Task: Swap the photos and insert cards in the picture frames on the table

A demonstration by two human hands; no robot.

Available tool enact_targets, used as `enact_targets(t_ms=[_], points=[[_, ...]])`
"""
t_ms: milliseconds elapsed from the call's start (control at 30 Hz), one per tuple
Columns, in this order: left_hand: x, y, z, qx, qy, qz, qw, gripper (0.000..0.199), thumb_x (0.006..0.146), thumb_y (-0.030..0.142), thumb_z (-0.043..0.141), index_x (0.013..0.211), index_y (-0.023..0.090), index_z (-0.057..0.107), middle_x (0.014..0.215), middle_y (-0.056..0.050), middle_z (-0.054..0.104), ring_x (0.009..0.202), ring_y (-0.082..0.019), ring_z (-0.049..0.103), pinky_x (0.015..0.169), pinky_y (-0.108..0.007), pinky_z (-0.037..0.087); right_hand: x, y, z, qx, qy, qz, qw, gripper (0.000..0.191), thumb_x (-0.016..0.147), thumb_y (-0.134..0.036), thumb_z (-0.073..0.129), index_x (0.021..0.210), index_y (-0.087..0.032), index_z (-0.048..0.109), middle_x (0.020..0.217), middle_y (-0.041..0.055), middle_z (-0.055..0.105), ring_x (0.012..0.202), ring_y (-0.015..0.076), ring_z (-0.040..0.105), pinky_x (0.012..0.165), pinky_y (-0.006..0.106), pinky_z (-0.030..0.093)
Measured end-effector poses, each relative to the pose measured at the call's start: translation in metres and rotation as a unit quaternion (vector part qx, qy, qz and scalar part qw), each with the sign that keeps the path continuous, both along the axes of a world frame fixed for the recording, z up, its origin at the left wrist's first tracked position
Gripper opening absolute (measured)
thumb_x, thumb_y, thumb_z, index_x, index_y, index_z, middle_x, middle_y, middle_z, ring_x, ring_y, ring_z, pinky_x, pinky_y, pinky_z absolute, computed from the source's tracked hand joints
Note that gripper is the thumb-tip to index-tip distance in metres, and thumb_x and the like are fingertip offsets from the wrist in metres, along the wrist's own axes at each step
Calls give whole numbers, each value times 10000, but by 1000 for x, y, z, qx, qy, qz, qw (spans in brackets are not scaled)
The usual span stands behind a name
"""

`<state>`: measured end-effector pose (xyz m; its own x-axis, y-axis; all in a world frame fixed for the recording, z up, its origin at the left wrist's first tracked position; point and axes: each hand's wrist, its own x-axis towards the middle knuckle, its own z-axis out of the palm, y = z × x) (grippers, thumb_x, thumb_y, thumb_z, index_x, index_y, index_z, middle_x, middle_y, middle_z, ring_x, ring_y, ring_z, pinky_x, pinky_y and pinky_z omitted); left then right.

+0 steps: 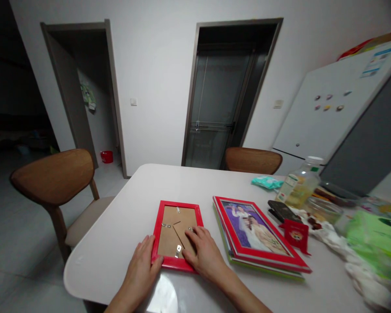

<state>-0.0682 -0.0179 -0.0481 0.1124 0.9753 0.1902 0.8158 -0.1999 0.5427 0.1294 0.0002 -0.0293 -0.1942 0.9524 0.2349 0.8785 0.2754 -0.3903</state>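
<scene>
A red picture frame [195, 213] lies face down on the white table, its brown backing board [169, 241] facing up. Metal clips sit along the board's edges, and a thin stand piece crosses its middle. My left hand [140, 265] grips the lower left corner, thumb on the red border and fingers along the outer side. My right hand [207, 254] is closed over the right side of the frame, fingers bent near the right clip, which they partly hide. To the right, a stack of frames is topped by a red-framed photo [257, 228] facing up.
Behind the stack lie a black item [283, 211] and a red packet [296, 234]. A bottle [299, 182], a teal packet [266, 182] and a green tissue pack [376, 243] crowd the right side. Wooden chairs stand left [57, 178] and behind [252, 160].
</scene>
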Motion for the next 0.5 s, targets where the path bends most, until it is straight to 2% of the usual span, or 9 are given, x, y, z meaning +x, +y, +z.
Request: enact_targets(t_ms=[133, 233, 367, 500], points=[[5, 3, 3, 3, 44, -21, 999, 491, 790, 298, 372, 1212, 47, 371, 1265, -172, 409, 1194, -237, 329, 997, -429, 251, -2, 4, 4, 4, -20, -2, 1000, 400, 700, -343, 520, 1080, -218, 535, 1154, 111, 478, 1084, 264, 380, 896, 400, 291], [10, 5, 6, 33, 40, -42, 998, 454, 777, 275, 409, 1196, 99, 403, 1297, -153, 367, 1204, -232, 310, 986, -438, 269, -2, 8, 11, -2, -16, 73, 997, 317, 683, -296, 557, 998, -264, 585, 1102, 79, 506, 1017, 227, 438, 865, 370, 317], [12, 8, -1, 69, 12, -119, 990, 442, 753, 317, 480, 1164, 158, 446, 1298, -122, 377, 1201, -223, 320, 975, -431, 296, -5, 14, 15, -4, 20, 185, 983, 248, 680, -203, 562, 904, -279, 637, 1116, 48, 502, 1038, 191, 430, 855, 313, 333], [12, 9, -5, 64, 8, -135, 989, 508, 696, 313, 554, 1166, 157, 443, 1292, -131, 382, 1203, -241, 315, 975, -444, 294, -12, 17, 9, 1, 34, 194, 980, 186, 701, -193, 541, 815, -278, 662, 1081, 33, 535, 1023, 179, 441, 854, 319, 337]])
